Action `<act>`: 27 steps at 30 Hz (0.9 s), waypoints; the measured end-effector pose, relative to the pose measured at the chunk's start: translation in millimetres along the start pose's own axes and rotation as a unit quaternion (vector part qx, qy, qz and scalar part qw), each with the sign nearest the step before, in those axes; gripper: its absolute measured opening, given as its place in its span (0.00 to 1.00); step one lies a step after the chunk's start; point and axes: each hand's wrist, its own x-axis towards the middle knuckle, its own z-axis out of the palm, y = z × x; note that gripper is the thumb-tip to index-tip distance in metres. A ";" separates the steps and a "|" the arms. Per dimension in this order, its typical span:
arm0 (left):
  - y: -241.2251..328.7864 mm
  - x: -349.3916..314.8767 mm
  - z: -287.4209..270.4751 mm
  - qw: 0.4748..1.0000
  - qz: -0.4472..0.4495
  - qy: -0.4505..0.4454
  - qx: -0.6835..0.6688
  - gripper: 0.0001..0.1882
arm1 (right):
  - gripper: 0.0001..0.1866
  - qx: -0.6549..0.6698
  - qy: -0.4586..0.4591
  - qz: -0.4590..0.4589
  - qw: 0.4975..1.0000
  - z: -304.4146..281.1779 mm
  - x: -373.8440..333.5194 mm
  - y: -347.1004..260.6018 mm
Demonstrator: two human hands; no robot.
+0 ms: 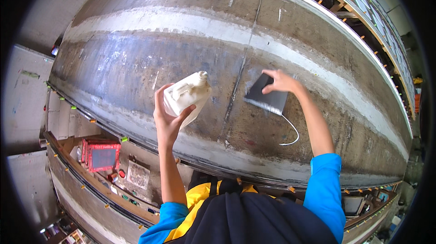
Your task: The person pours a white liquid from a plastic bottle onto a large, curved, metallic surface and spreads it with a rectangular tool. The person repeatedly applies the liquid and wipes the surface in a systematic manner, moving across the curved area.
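My left hand (pixel 169 119) is wrapped round a white plastic jug (pixel 188 92), thumb on the near side. The jug is tilted, its neck toward the upper right, above the long table (pixel 131 76). To the right, my right hand (pixel 282 82) grips a black flat-sided object (pixel 268 96) by its upper part, thumb across its face and fingers at the top edge. A pale smeared band runs along its lower edge; its exact kind is unclear. From its lower right corner curves a thin white strand (pixel 297 132), cord or liquid, I cannot tell which.
The brown, stained tabletop has pale bands and a dark seam (pixel 236 85) between my hands. Small clips line its edges. Behind the near edge at left, a red-framed screen (pixel 103 155) and a square board (pixel 137 174) lie low. A second long table (pixel 91 207) runs at lower left.
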 end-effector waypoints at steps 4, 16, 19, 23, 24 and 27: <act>16.1 -12.0 14.7 1.000 -0.018 0.018 -0.010 0.37 | 0.38 -0.051 0.086 0.048 0.994 -42.4 17.3 1.4; 30.1 -24.5 31.7 0.999 -0.013 0.044 -0.023 0.36 | 0.16 -0.172 0.073 -0.079 0.979 26.6 -60.2 -69.9; 37.3 -22.3 37.7 0.999 -0.001 0.048 -0.025 0.36 | 0.12 -0.208 0.234 -0.052 0.948 -10.4 -4.5 -34.5; 39.0 -20.2 40.8 0.999 0.004 0.046 -0.023 0.36 | 0.18 -0.426 0.315 0.003 0.848 23.1 22.6 -39.1; 33.5 -22.8 36.9 0.999 0.005 0.052 -0.010 0.36 | 0.20 -0.415 0.263 -0.040 0.870 41.2 20.9 -62.7; 25.2 -21.9 31.5 0.997 -0.016 0.058 -0.041 0.37 | 0.21 -0.287 0.249 -0.193 0.905 65.5 -0.3 -88.9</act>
